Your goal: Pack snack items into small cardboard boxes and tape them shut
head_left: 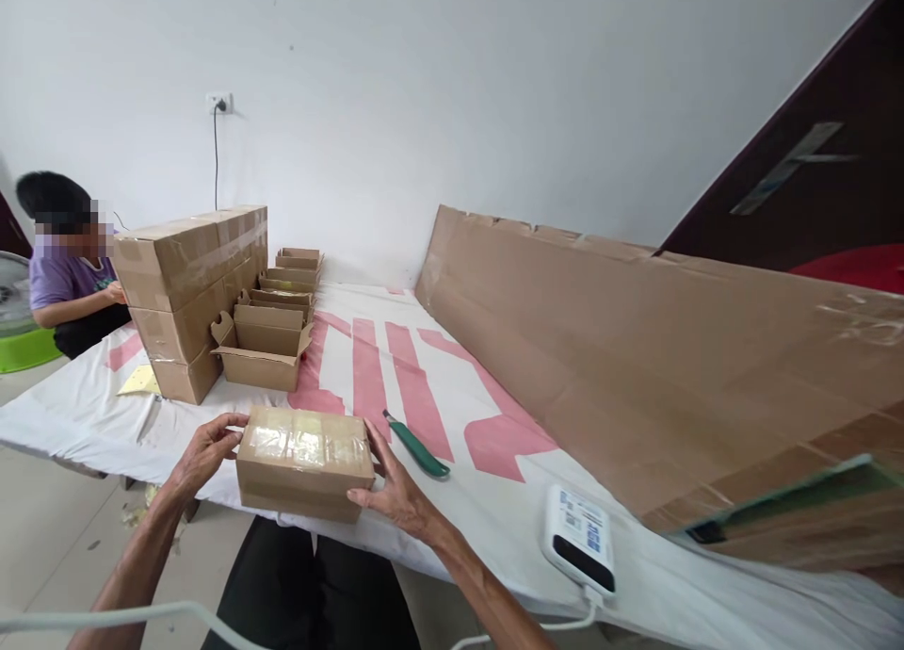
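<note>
Hands at near edge of worktop [494, 499], covered w/ white cloth printed in pink: left hand [201, 457] and right hand [395, 490] grip opposite ends of a small taped carton [305, 462], fingers spread along its sides, carton resting on the cloth between them. Just right of the right hand lies a green-handled cutter [418, 447]; further right, near the edge, a white power bank [579, 537] w/ cable trailing off. Right side is taken up by a large flattened cardboard sheet [636, 367] leaning up toward the wall. Beyond the carton, centre-left, an open empty box [263, 347] fronts a row of similar open boxes [289, 278] running back. Touching them on the left, a stack of sealed cartons [187, 292]. Far left, a person in a purple top [67, 278] sits beside the worktop.
</note>
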`<state>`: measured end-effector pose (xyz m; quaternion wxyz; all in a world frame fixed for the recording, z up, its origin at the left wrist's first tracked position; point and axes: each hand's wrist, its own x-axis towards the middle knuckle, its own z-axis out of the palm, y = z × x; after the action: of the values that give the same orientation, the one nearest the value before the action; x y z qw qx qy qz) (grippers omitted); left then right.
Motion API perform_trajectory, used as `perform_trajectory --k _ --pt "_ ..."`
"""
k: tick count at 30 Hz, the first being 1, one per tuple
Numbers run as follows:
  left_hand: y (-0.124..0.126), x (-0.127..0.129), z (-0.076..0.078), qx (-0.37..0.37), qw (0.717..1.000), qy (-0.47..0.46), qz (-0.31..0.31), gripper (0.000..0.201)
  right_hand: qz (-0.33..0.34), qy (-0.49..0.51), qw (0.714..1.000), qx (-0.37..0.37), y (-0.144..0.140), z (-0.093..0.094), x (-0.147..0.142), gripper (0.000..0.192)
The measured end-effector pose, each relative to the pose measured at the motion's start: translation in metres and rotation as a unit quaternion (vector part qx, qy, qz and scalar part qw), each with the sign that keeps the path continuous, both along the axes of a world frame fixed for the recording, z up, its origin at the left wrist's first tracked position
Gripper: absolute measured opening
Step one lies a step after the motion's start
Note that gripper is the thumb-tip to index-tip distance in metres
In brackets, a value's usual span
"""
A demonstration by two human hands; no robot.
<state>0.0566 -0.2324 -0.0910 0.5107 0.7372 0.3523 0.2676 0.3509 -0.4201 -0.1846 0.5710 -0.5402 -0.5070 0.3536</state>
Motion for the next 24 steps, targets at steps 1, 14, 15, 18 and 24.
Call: perform_trajectory --k 1,14,15,18,24 --pt "0.001 0.001 -0.001 -0.005 1.000 -0.003 0.001 0.048 0.005 0.003 1.000 -0.005 0.000 0.002 0.001 0.122" --pt "0.012 0.006 -0.013 -0.003 1.000 -0.022 0.000 0.048 0.028 0.011 0.999 -0.012 0.004 0.010 0.007 0.125" --pt "0.012 0.007 -0.013 0.008 1.000 -0.029 -0.004 0.047 0.030 0.010 0.999 -0.013 0.005 0.009 0.009 0.125" --pt "0.010 0.010 -0.008 0.050 0.998 -0.032 -0.025 0.039 0.037 0.013 0.999 -0.023 0.008 0.009 0.012 0.129" --pt "0.006 0.016 0.001 0.081 0.995 -0.020 -0.061 0.039 0.010 -0.023 0.999 -0.027 0.020 0.012 0.017 0.129"
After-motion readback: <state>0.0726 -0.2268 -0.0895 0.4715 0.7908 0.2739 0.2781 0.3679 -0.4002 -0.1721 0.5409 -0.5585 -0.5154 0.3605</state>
